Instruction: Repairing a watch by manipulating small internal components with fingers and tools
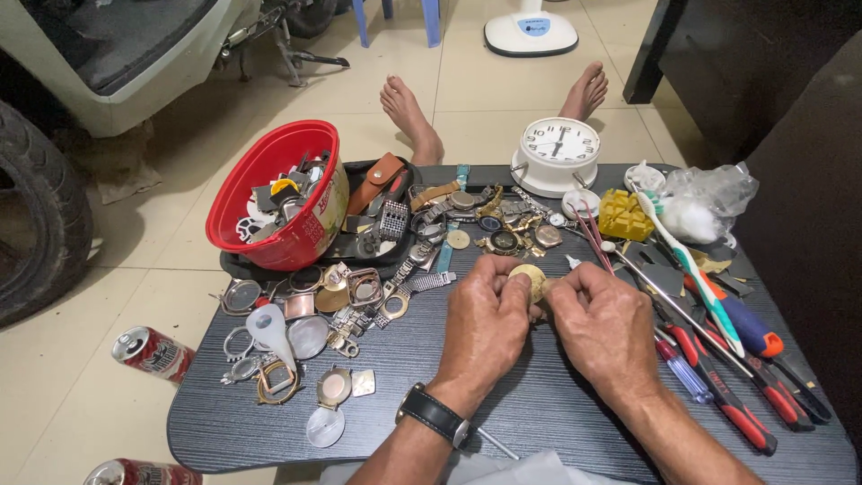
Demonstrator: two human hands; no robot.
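Hands meet over the middle of the dark wood-grain counter (539,395): the left hand (485,323), a black wristwatch (435,416) on its wrist, and the right hand (603,325) both have their grip pinched shut on one small gold watch case (530,278), held between the fingertips just above the surface.

Beyond the left grip lie several loose watches and straps in a black tray (359,256), with one red bowl (274,193) of parts tipped on it. Left of that grip, a scatter of watch backs, bezels and glasses (310,337), too many and too overlapped to count. Straight ahead of both grips stands one white alarm clock (557,154). Right of the right grip: about three red-handled screwdrivers (736,404), one small blue one (682,373), one toothbrush (696,269), one yellow block (624,216) and one clear bag (709,202).

The floor is pale tile (162,233). Two drink cans (153,353) lie left of the counter, two bare feet (409,112) stretch out past it, and one tyre (36,216) shows at the far left.
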